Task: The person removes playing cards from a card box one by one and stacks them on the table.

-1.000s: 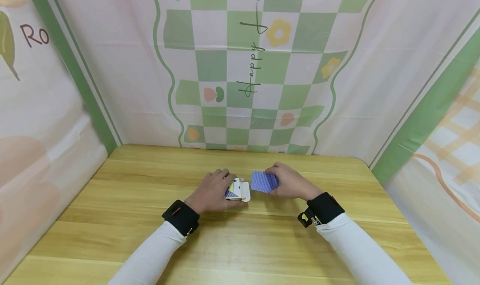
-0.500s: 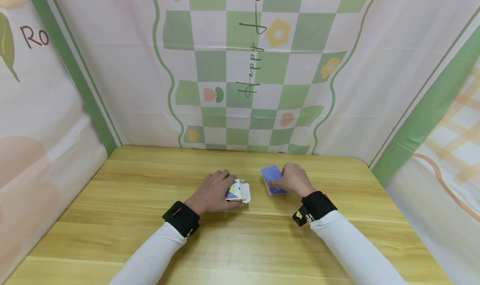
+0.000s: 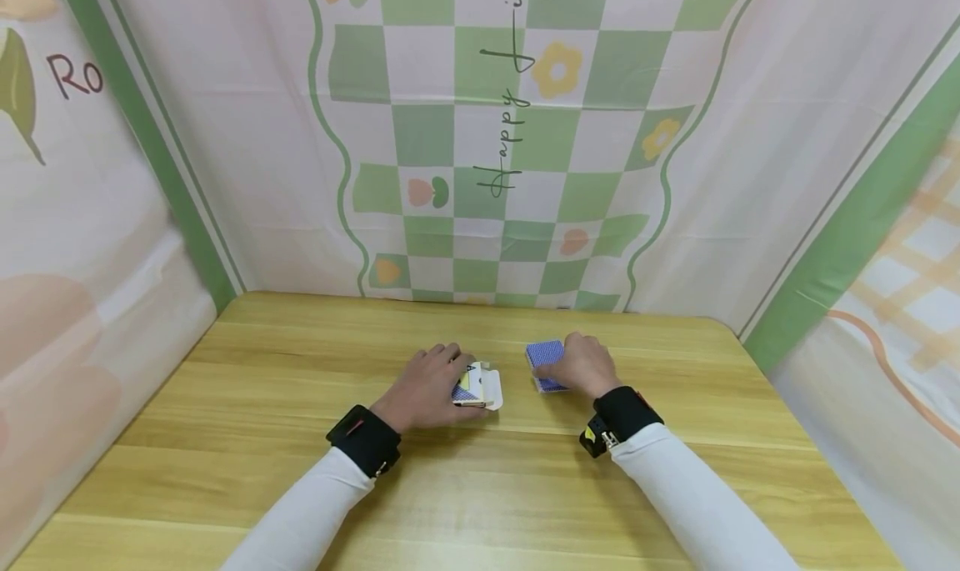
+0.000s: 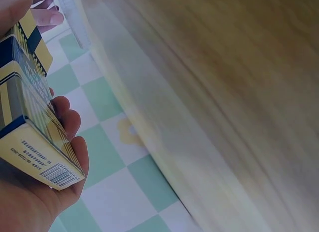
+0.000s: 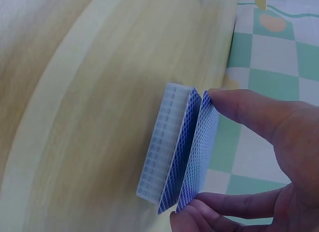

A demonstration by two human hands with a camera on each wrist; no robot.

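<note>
My left hand (image 3: 426,390) grips a playing card box (image 3: 471,385) whose white end flap is open, pointing right. The left wrist view shows my fingers curled round the box (image 4: 40,112), its yellow barcode end facing the camera. To the right, my right hand (image 3: 588,364) is over a blue-backed deck of playing cards (image 3: 545,353) on the table. In the right wrist view, its thumb and fingers pinch a thin blue-backed playing card (image 5: 199,157) by opposite edges. That card stands just apart from the deck (image 5: 160,147), whose white side shows. Whether it is one card or a few, I cannot tell.
The wooden table (image 3: 480,496) spans the space below both hands. A green-and-white checked cloth (image 3: 487,254) hangs along its back edge. Printed cloths also hang at the left (image 3: 97,304) and right (image 3: 840,338). Black bands with cameras circle both wrists.
My right hand has brought the blue cards from beside the box's open end rightward and down, and turned over them; the deck now lies on the table. The left hand and box have barely moved.
</note>
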